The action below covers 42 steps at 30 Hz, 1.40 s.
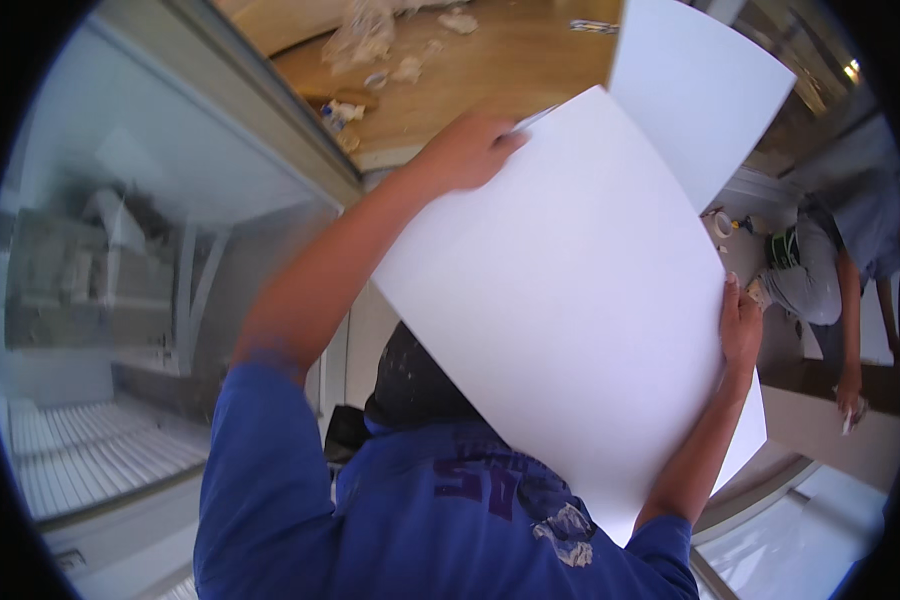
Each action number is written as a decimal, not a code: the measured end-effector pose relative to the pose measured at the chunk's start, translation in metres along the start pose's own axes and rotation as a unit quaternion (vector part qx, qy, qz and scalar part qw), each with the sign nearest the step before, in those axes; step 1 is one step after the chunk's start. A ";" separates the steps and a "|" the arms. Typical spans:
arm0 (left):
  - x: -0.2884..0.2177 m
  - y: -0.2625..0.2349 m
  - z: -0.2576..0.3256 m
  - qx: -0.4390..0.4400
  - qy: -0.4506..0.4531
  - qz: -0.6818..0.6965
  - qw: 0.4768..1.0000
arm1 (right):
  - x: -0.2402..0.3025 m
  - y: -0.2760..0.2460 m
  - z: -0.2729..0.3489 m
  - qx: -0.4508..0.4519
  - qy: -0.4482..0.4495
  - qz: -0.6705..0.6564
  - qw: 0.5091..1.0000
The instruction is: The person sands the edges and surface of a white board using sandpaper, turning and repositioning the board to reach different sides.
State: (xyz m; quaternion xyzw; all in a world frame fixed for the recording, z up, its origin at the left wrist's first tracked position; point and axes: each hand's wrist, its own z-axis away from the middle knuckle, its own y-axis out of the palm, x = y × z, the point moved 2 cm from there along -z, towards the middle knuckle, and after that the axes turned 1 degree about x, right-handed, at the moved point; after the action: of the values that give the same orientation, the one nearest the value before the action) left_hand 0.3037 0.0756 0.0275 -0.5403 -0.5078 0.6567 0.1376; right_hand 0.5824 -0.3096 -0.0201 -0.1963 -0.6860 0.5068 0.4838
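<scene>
A large, plain white sheet [560,270] is held up in front of my chest, tilted, and hides much of what lies beyond it. My left hand [480,150] is closed over its upper left edge, with the fingers curled. Along the right edge, my right hand [742,325] grips with the thumb up and the other fingers partly hidden. Beyond the sheet's upper right side stands a second white sheet [700,100], partly covered by the first. Whether the sheets are stiff board or thick paper I cannot tell.
A glazed sliding door [140,200] fills the left side. On the wooden floor [510,75] at the far side lie a clear plastic bag [362,32] and scraps. At right, a co-worker in grey trousers [805,275] reaches down, holding a small white thing [850,415]. A tape roll [722,224] lies near them.
</scene>
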 end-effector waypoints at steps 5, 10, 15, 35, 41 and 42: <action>0.007 -0.008 0.038 0.020 -0.046 0.002 0.999 | 0.015 0.003 0.010 -0.001 -0.010 0.003 1.000; -0.017 0.002 -0.045 -0.026 0.004 -0.034 0.999 | 0.018 0.008 0.000 -0.038 -0.054 0.016 0.998; -0.021 0.021 -0.117 -0.074 0.065 0.018 0.995 | 0.025 0.009 -0.001 -0.035 -0.090 -0.022 0.995; 0.045 -0.018 0.206 -0.089 -0.128 -0.025 0.987 | 0.014 0.001 0.008 -0.056 -0.082 0.003 0.995; 0.058 -0.035 0.247 -0.063 -0.130 -0.052 0.988 | 0.014 0.009 0.001 -0.030 -0.063 0.015 0.997; 0.057 -0.039 0.252 -0.046 -0.159 -0.082 0.983 | 0.009 0.016 -0.002 -0.050 -0.089 0.021 0.995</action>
State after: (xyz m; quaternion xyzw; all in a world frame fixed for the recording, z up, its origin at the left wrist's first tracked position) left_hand 0.0542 0.0041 0.0018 -0.3915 -0.5952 0.6967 0.0839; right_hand 0.5763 -0.2953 -0.0296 -0.1888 -0.7466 0.4970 0.4000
